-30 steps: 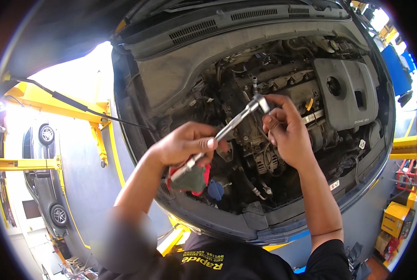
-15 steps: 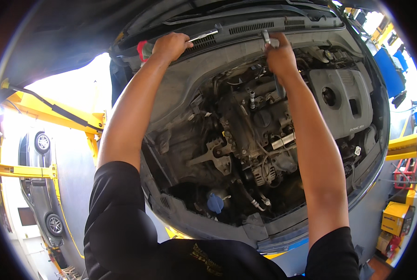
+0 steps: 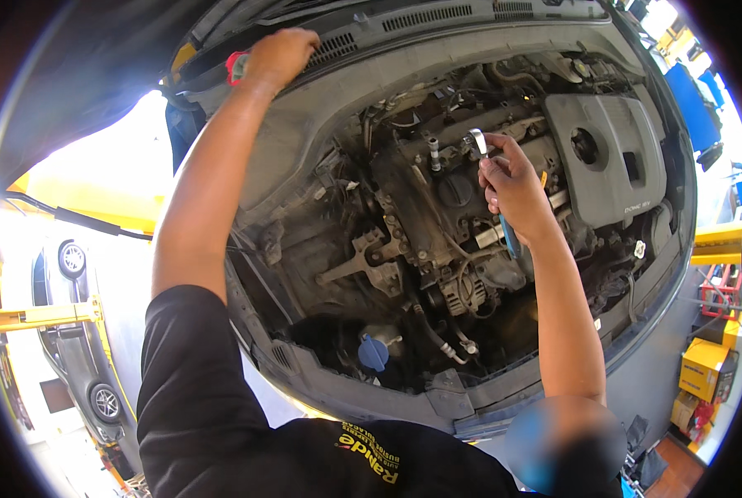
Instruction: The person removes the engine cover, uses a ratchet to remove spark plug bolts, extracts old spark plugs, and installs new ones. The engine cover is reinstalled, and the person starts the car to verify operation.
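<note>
Ratchet (image 3: 480, 149) in the right hand (image 3: 512, 184), over the engine (image 3: 421, 199), its bright head (image 3: 475, 136) showing past thumb and forefinger, its blue handle (image 3: 510, 239) running down below the palm; the fingers are closed around the part between. It looks rigid, solid and weighty for its size, with little about it to break; the polished metal would likely turn slick with oil, so the blue handle should give the surer hold. The left hand (image 3: 284, 58) is at the vents (image 3: 335, 48), fingers curled, beside a red rag (image 3: 236, 68); whether it grips anything I cannot tell
</note>
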Available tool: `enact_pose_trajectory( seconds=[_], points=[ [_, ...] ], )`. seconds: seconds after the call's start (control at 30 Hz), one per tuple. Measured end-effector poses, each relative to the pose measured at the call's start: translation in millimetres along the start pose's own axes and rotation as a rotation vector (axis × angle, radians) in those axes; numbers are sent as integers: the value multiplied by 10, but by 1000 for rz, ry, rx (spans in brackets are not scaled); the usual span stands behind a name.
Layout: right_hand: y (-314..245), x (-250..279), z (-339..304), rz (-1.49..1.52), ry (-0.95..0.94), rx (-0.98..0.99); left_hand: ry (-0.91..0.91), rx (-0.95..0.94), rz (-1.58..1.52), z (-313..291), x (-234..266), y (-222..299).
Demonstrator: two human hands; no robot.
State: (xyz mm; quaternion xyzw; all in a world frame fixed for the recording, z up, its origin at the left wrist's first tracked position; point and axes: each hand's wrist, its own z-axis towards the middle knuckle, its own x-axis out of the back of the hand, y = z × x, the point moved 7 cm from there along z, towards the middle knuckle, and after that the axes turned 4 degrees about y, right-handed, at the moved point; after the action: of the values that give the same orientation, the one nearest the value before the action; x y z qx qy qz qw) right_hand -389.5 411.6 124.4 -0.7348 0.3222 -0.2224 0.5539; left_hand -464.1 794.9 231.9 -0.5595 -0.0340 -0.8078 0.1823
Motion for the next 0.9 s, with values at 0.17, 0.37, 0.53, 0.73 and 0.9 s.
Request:
enact_pose_trajectory(
  seconds=[0.17, 0.37, 0.53, 0.73, 0.9],
  points=[
    [-221, 38, -364, 32, -85, 99, 149, 424, -1023, -275, 842, 823],
    [-69, -98, -699, -60, -132, 152, -154, 700, -2002, -1031, 109, 2730],
    [537, 844, -724, 87, 258, -171, -176, 332, -588, -759, -557, 2232],
    [774, 1372, -1400, -69, 239, -49, -589, 121, -216, -613, -1239, 2305],
    [1175, 1879, -2068, -7, 459, -189, -509, 94, -196, -678, -1168, 2394]
  ],
)
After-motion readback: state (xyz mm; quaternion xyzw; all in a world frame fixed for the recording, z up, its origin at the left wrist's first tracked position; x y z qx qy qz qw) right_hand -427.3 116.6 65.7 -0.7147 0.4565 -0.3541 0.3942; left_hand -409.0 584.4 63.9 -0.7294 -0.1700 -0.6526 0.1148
